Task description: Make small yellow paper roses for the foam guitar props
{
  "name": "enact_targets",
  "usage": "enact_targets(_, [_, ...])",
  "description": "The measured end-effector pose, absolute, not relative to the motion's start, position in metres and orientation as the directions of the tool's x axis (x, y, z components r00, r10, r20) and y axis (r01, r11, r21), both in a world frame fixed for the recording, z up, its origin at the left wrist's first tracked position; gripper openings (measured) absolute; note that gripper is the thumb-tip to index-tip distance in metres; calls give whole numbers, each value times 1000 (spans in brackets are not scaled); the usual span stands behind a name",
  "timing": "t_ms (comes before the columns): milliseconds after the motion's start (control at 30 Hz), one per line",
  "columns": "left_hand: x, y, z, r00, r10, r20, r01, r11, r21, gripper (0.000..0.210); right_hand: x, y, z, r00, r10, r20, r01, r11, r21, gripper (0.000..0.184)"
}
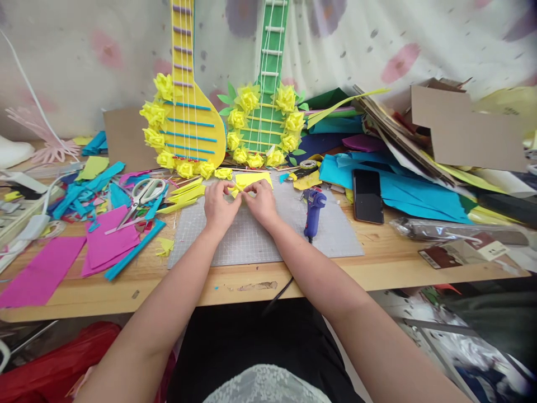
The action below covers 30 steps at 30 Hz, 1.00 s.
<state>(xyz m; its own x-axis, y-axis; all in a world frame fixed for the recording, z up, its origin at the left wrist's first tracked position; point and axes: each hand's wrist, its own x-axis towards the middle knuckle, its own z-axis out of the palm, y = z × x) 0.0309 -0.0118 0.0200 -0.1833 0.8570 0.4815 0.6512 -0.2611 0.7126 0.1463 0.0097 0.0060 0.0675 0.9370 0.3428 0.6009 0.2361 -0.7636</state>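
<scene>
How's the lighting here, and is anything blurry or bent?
Head view: light looks soft and even; glints show on the clear plastic wrapping; the forearms look stretched toward the bottom corners, likely a wide lens; the yellow paper between the left hand and right hand is too soft to show its folds clearly.

Two hands (221, 206) (262, 202); one glue gun (313, 212) and one phone (368, 196) at three o'clock; one pair of scissors (145, 193) at nine; two guitars (191, 127) (264, 127) at eleven and twelve, the latter bearing perhaps nine flowers (287, 99).

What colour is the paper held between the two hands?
Yellow; the paper shows best in the head view.
</scene>
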Motion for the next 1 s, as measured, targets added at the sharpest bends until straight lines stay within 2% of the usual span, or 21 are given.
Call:
enact_targets(100, [28, -12, 20, -28, 829, 559, 779, -332, 532, 22, 148, 12, 4, 73, 950, 303, 565, 211, -798, 9])
enact_targets(200, [26, -8, 18, 47, 837, 546, 815, -348, 464, 13, 148, 12, 3, 60, 947, 314, 560, 228, -796, 9])
enact_targets(300, [24, -6, 14, 30, 854, 520, 816, -322, 480, 6, 147, 12, 2, 68, 946, 317, 548, 230, -804, 9])
enact_targets(567, [26, -8, 12, -37, 876, 481, 783, -273, 558, 11, 145, 12, 2, 85, 957, 277, 529, 192, -827, 9])
enact_targets(800, [25, -7, 10, -81, 847, 525, 835, -230, 499, 10, 144, 11, 5, 20, 954, 300, 503, 250, -828, 9])
enact_targets(1000, [24, -6, 10, -61, 834, 548, 888, -206, 412, 13, 144, 11, 7, -20, 939, 345, 552, 297, -779, 11])
